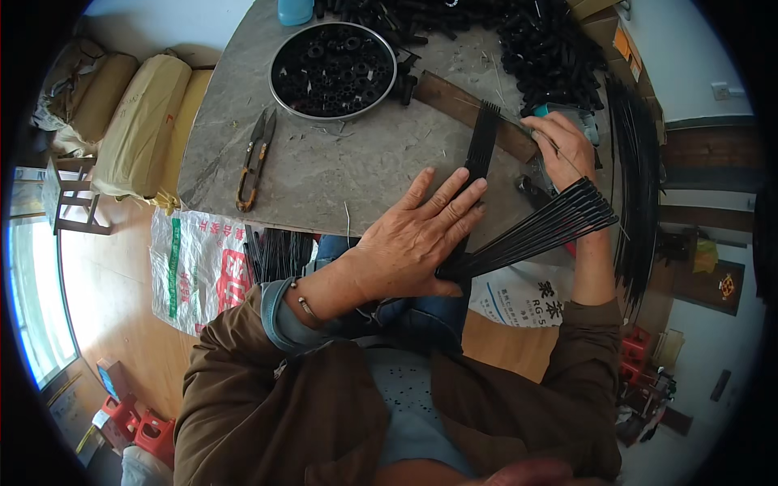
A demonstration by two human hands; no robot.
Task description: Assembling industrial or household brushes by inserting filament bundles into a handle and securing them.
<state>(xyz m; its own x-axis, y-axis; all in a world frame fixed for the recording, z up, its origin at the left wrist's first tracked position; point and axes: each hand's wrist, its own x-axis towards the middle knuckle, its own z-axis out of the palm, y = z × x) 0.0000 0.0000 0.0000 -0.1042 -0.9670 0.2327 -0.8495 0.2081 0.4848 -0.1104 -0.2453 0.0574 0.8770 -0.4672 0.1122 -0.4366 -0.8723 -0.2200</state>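
On the tabletop [324, 170], left hand [413, 239] presses flat, fingers spread, on black rods [478, 154]; right hand [563, 150] pinches 1 thin rod.

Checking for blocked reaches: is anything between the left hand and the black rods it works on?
Nothing visible. The left hand lies flat right on the black rods on the table; the snips lie well off to the left.

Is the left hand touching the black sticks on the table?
Touching. The head view shows the left hand lying flat on the black sticks, its fingers pressing them onto the table.
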